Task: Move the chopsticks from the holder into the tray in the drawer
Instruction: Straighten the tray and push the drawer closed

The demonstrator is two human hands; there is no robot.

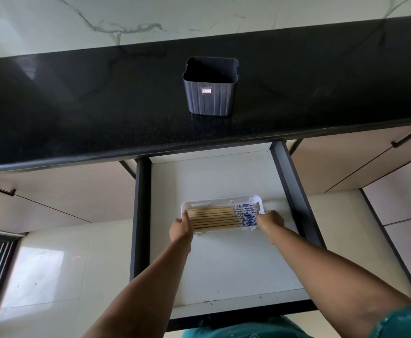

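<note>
Down at the bottom of the view, two bare arms reach forward over an open drawer with a white floor and dark sides. Each hand is at one end of a small white tray that sits on the drawer floor, near the middle.

On the near left end, the left hand is curled around the tray's corner, with the thumb lying over the rim. At the right end, the right hand is pressed against the tray with its fingers bent down over the edge. How tight either hand grips I cannot tell.

Inside the tray lie the chopsticks, all side by side in one flat row. Their plain wooden ends point left, toward the left hand. Their blue and white patterned ends point right, toward the right hand.

Farther back, above the drawer, is a shiny black counter. A dark gray holder stands upright on it, well apart from the tray. It has a small red and white sticker on its front, and I can see no chopsticks inside it.

Behind the counter is a pale marble wall with gray veins.
</note>
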